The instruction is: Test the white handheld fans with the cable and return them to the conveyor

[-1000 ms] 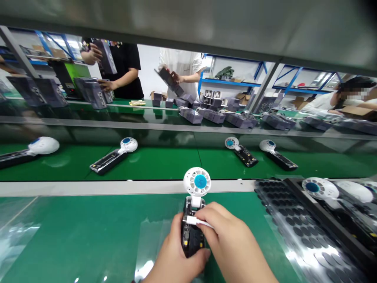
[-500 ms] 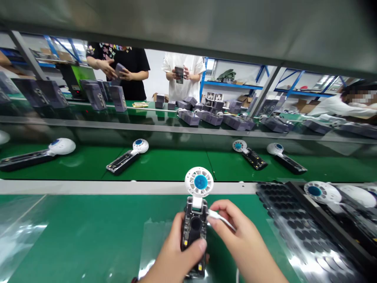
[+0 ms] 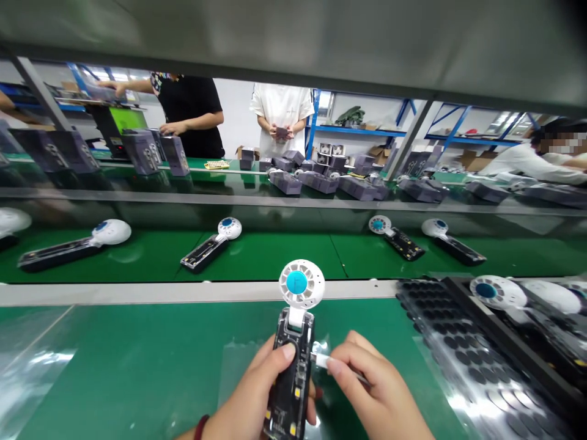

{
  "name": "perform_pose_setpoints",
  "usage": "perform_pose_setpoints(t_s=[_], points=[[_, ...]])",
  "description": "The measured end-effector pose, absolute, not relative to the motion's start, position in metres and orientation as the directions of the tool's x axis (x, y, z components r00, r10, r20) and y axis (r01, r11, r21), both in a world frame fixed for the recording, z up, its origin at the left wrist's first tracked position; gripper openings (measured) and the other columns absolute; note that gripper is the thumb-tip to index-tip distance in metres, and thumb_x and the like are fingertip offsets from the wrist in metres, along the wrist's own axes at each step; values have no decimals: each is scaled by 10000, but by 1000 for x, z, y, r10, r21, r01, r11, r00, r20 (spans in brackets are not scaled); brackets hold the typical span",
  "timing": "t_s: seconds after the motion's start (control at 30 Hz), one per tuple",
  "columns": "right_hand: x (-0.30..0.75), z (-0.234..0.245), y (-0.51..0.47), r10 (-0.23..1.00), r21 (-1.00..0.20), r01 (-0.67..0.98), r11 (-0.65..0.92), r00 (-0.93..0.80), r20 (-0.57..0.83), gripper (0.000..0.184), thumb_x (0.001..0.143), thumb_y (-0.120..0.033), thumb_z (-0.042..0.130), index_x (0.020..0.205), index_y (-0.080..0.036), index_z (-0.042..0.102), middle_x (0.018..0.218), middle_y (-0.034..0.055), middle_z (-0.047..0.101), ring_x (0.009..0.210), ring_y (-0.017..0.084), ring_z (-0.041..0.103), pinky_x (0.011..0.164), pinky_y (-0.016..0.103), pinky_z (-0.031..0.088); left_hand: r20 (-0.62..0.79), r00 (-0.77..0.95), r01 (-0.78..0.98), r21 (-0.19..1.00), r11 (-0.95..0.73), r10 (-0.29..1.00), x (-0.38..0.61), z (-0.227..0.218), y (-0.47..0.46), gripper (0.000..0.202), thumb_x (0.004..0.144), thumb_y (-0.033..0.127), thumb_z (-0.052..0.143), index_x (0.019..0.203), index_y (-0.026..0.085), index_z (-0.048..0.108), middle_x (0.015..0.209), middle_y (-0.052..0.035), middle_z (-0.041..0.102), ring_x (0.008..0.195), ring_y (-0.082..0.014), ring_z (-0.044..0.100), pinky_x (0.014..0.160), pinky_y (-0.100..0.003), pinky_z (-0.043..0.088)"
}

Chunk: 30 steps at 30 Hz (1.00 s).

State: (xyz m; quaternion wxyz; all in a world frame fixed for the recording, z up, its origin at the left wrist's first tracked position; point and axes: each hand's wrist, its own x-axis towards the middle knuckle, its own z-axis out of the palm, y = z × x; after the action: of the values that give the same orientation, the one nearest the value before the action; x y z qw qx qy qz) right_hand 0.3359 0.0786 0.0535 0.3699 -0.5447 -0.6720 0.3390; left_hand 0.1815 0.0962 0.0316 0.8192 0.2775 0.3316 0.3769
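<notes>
A handheld fan (image 3: 290,379) with a black body and a round white head with a blue centre stands tilted up before me. My left hand (image 3: 257,391) is wrapped round its body, the thumb lying on its front face. In my right hand (image 3: 367,382) a white cable plug (image 3: 321,360) is pinched between thumb and fingers. The plug's metal tip is at the right side of the fan body; whether it is seated in a port I cannot tell. Beneath the hands lies a clear plastic sheet (image 3: 233,366) on the green work surface (image 3: 137,360).
Several more fans, such as one fan (image 3: 206,250), lie on the green conveyor belt (image 3: 293,250) ahead. A sheet of black round stickers (image 3: 463,342) and a dark tray (image 3: 504,342) of fans are at right. Beyond, people handle purple boxes (image 3: 284,182).
The plug has moved from the upper right edge of the fan to lower on its side. My left thumb has shifted up the body. Fans on the belt have moved slightly right.
</notes>
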Motion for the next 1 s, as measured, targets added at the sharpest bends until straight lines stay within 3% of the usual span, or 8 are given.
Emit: perform_pose_setpoints(t_s=[0.2, 0.47, 0.57, 0.67, 0.73, 0.8, 0.9, 1.0], points=[[339, 54, 78, 978, -781, 589, 206, -160, 137, 248, 838, -239, 396, 639, -193, 537, 644, -21, 420, 598, 135, 483, 534, 218, 358, -316, 508, -391, 744, 542, 801, 180, 32, 96, 292, 779, 453, 425, 862, 172, 425, 532, -4, 593, 449, -135, 560, 519, -270, 416], [338, 58, 75, 966, -700, 666, 259, -179, 186, 251, 842, -241, 401, 625, -201, 522, 618, -28, 419, 558, 127, 480, 504, 210, 356, -284, 499, -218, 873, 436, 819, 181, 34, 90, 474, 779, 547, 358, 1066, 170, 360, 545, -23, 609, 515, -161, 575, 512, -264, 420], [347, 65, 76, 965, -684, 680, 262, -170, 201, 270, 843, -258, 390, 610, -205, 516, 603, -29, 426, 570, 133, 485, 515, 212, 362, -294, 496, -242, 856, 456, 817, 185, 38, 90, 453, 776, 550, 360, 1034, 178, 388, 526, -12, 598, 473, -160, 569, 484, -267, 420], [374, 77, 78, 962, -674, 707, 214, -32, 272, 323, 848, -338, 374, 572, -211, 485, 575, -33, 436, 538, 135, 475, 493, 211, 356, -314, 400, -282, 852, 442, 861, 183, 49, 104, 426, 793, 540, 318, 851, 148, 473, 505, -23, 582, 453, -135, 552, 457, -233, 406], [392, 82, 79, 952, -672, 733, 106, 119, 280, 312, 842, -390, 384, 598, -222, 481, 568, -40, 438, 518, 137, 464, 466, 204, 351, -320, 288, -282, 873, 399, 903, 180, 58, 125, 441, 808, 533, 269, 739, 150, 477, 534, -18, 571, 483, -118, 554, 508, -243, 442], [398, 82, 80, 940, -697, 711, 93, 169, 297, 304, 843, -404, 381, 612, -226, 466, 578, -43, 437, 530, 137, 466, 476, 195, 357, -321, 237, -221, 901, 372, 917, 181, 65, 152, 353, 808, 488, 336, 746, 166, 465, 578, 17, 552, 518, -109, 562, 588, -289, 482], [386, 73, 82, 971, -752, 641, 154, 43, 235, 324, 859, -405, 342, 601, -221, 408, 601, -41, 411, 561, 138, 468, 519, 189, 369, -323, 288, -80, 930, 358, 902, 194, 70, 198, 184, 778, 339, 498, 806, 157, 490, 613, 37, 545, 552, -116, 574, 613, -337, 501], [369, 59, 85, 982, -753, 637, 165, -35, 186, 322, 855, -406, 324, 598, -219, 377, 601, -42, 382, 545, 135, 448, 519, 191, 360, -272, 245, 70, 962, 263, 931, 212, 74, 236, 223, 813, 316, 467, 900, 122, 536, 801, -24, 598, 705, -133, 587, 659, -330, 490]])
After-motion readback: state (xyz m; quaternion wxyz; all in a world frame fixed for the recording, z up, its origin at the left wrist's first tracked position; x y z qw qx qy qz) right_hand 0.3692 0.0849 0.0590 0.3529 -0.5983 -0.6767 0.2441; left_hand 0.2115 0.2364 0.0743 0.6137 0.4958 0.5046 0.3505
